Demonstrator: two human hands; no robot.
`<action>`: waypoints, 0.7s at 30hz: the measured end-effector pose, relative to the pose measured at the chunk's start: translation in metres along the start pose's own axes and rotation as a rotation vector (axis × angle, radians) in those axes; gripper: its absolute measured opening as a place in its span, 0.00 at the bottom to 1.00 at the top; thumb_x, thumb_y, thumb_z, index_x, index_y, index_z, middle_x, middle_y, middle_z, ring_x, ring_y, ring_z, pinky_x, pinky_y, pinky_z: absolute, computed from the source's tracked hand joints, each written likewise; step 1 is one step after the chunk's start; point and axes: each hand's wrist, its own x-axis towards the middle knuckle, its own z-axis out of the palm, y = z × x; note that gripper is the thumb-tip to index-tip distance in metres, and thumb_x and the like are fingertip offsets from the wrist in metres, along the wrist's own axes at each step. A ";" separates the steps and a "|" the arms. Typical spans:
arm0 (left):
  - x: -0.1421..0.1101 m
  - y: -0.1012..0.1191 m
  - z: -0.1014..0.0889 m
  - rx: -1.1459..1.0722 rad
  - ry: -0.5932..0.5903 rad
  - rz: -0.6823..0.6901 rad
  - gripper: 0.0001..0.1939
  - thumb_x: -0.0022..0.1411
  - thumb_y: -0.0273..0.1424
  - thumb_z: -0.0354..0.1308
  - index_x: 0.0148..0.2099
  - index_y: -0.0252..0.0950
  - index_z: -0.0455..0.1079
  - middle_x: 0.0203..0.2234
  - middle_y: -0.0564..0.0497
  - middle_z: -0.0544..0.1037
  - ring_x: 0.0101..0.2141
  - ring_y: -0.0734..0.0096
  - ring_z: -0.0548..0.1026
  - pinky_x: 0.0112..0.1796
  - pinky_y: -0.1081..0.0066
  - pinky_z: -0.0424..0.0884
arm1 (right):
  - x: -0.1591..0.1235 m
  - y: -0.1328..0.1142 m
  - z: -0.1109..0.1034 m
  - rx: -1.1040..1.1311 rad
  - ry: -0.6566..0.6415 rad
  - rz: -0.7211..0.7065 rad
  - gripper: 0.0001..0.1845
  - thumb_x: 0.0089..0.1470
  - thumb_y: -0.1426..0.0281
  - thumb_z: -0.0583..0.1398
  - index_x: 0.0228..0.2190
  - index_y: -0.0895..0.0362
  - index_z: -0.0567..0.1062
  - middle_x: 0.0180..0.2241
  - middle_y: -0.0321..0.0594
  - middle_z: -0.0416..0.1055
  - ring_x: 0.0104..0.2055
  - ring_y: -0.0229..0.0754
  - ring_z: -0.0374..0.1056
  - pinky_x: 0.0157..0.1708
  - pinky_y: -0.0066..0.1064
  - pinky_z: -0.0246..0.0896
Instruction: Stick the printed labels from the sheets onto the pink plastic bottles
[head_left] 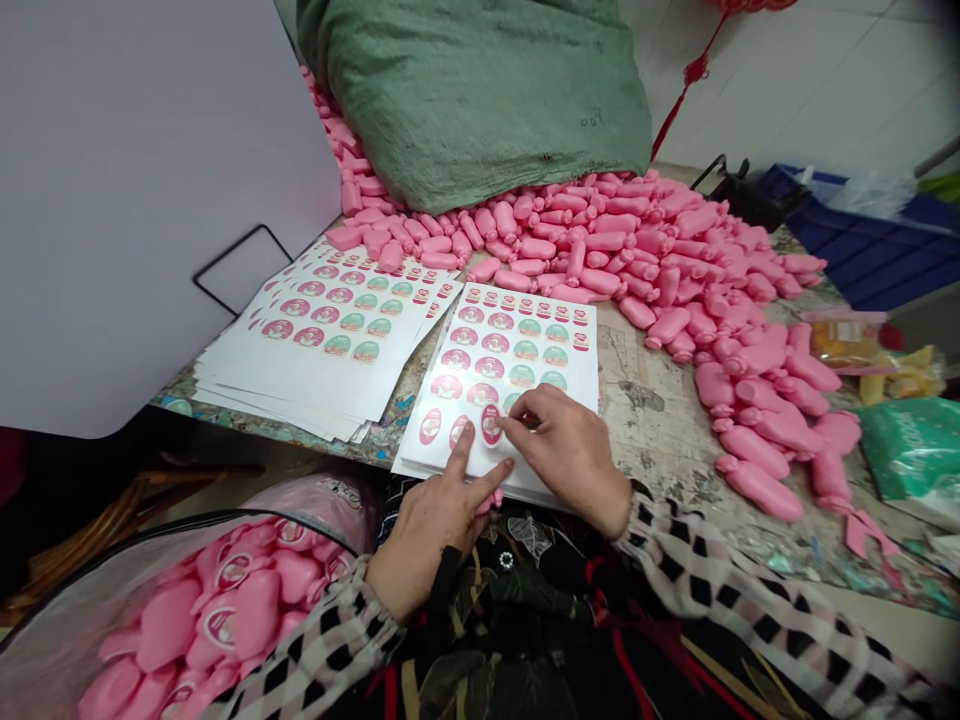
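A sheet of round pink and green stickers (517,345) lies on a small stack at the table's near edge. My right hand (566,450) rests on its lower part, fingertips pinched at a pink sticker (491,422). My left hand (435,520) is beside it, forefinger stretched onto the sheet, the other fingers curled round a small pink bottle (487,500) that barely shows under the palm.
A second stack of sticker sheets (330,340) lies to the left. Several pink bottles (675,260) are heaped across the table's back and right, below a green sack (480,90). A clear bag of labelled bottles (217,610) sits at lower left. A blue crate (877,250) stands at right.
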 end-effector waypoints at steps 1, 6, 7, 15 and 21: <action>-0.002 -0.002 -0.001 -0.034 0.023 0.010 0.28 0.59 0.34 0.54 0.61 0.57 0.57 0.67 0.48 0.37 0.44 0.50 0.74 0.41 0.56 0.70 | 0.002 0.004 -0.003 0.040 0.017 0.019 0.12 0.54 0.59 0.57 0.27 0.53 0.73 0.29 0.35 0.70 0.30 0.36 0.64 0.29 0.28 0.50; -0.016 -0.001 -0.014 -0.606 0.319 0.016 0.27 0.58 0.42 0.56 0.59 0.44 0.62 0.58 0.45 0.64 0.50 0.59 0.70 0.48 0.63 0.67 | 0.008 0.022 -0.010 0.426 0.073 0.160 0.15 0.47 0.56 0.62 0.25 0.56 0.72 0.26 0.35 0.70 0.27 0.36 0.62 0.28 0.28 0.54; -0.015 0.002 -0.017 -0.820 0.351 -0.027 0.28 0.59 0.44 0.55 0.59 0.42 0.62 0.52 0.44 0.70 0.43 0.63 0.73 0.43 0.67 0.69 | 0.008 0.022 -0.010 0.525 0.082 0.172 0.16 0.46 0.56 0.63 0.25 0.56 0.71 0.25 0.35 0.69 0.27 0.36 0.62 0.28 0.28 0.54; 0.017 0.017 -0.027 -1.985 0.112 -0.181 0.23 0.62 0.48 0.47 0.49 0.36 0.67 0.30 0.51 0.71 0.24 0.78 0.70 0.24 0.76 0.69 | -0.006 -0.003 -0.004 0.643 -0.045 -0.012 0.12 0.48 0.60 0.63 0.25 0.56 0.71 0.26 0.34 0.68 0.28 0.35 0.61 0.29 0.27 0.56; 0.021 0.018 -0.022 -1.985 0.084 -0.131 0.25 0.62 0.48 0.47 0.50 0.34 0.68 0.27 0.51 0.69 0.24 0.76 0.70 0.24 0.75 0.70 | -0.006 0.004 0.006 0.605 -0.054 -0.024 0.12 0.47 0.60 0.64 0.25 0.55 0.72 0.26 0.33 0.69 0.29 0.35 0.63 0.29 0.27 0.57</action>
